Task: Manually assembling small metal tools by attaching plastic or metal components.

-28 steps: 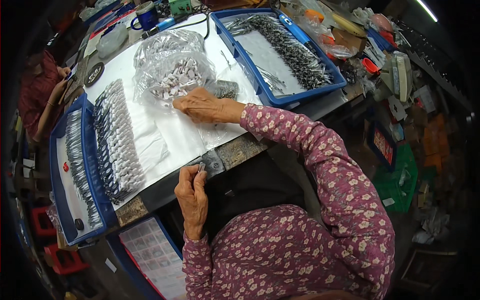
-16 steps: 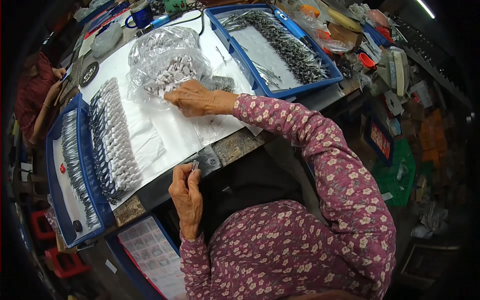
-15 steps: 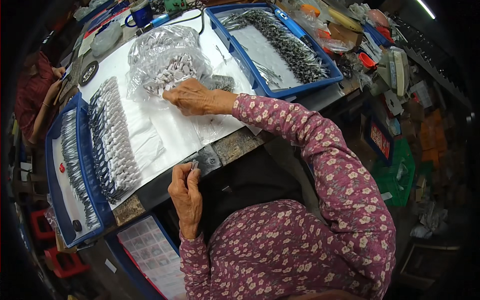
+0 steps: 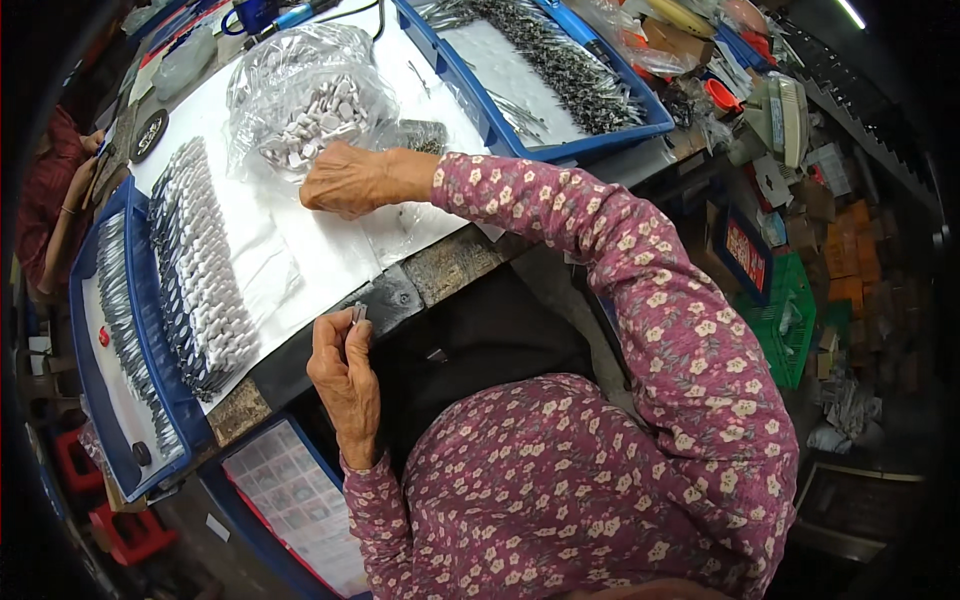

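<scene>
Pinching a small greyish piece (image 4: 359, 314) between thumb and forefinger, your left hand (image 4: 346, 378) should press lightly, near the edge of the tabletop (image 4: 455, 267). Your right hand (image 4: 345, 179) curls its fingers beside the white pieces (image 4: 335, 113) in the clear plastic bag (image 4: 251, 135); how tightly, or on what, cannot be told. Take pieces singly, without dragging the bag.

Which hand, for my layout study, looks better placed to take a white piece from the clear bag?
Probably the right hand: it's beside the white pieces in the clear bag, while the left hand, near the table edge, pinches a small part.
</scene>
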Tool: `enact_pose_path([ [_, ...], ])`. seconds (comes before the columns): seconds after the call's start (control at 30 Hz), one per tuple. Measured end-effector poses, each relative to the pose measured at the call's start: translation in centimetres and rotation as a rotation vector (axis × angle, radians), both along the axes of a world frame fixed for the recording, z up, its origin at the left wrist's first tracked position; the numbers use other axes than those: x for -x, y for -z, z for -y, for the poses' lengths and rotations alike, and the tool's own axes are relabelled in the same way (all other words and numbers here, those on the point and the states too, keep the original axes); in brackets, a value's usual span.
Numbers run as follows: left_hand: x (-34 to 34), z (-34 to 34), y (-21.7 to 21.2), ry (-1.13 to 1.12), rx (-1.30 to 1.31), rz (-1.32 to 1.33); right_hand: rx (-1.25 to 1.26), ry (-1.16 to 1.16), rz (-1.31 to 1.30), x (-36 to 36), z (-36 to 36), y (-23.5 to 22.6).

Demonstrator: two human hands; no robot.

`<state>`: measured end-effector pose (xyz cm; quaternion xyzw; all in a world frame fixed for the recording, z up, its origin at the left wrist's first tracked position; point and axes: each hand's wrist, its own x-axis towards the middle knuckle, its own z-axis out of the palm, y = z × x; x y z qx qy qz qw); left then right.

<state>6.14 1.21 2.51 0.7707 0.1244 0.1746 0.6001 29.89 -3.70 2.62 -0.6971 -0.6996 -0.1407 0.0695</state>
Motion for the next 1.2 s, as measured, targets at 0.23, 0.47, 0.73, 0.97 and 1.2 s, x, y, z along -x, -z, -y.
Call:
enact_pose_path([
  [0.23,0.5,-0.2,-0.2,-0.045,0.017,-0.015,0.058,0.235,-0.254,1.7,1.2,-2.4],
  [0.47,0.4,-1.1,0.1,-0.104,-0.11,0.045,-0.239,0.193,-0.704,5.4,4.6,-1.7],
  [0.73,0.0,-1.1,-0.1,-0.079,-0.107,0.074,-0.207,0.228,-1.22,9.1,7.4,-1.7],
  [0.97,-0.2,-0.8,0.3,-0.054,-0.187,0.088,-0.198,0.224,-1.198,9.7,8.2,-1.2],
  [1.2,0.0,-0.5,0.3,-0.033,-0.222,0.076,-0.153,0.262,-1.284,10.2,8.7,-1.3],
])
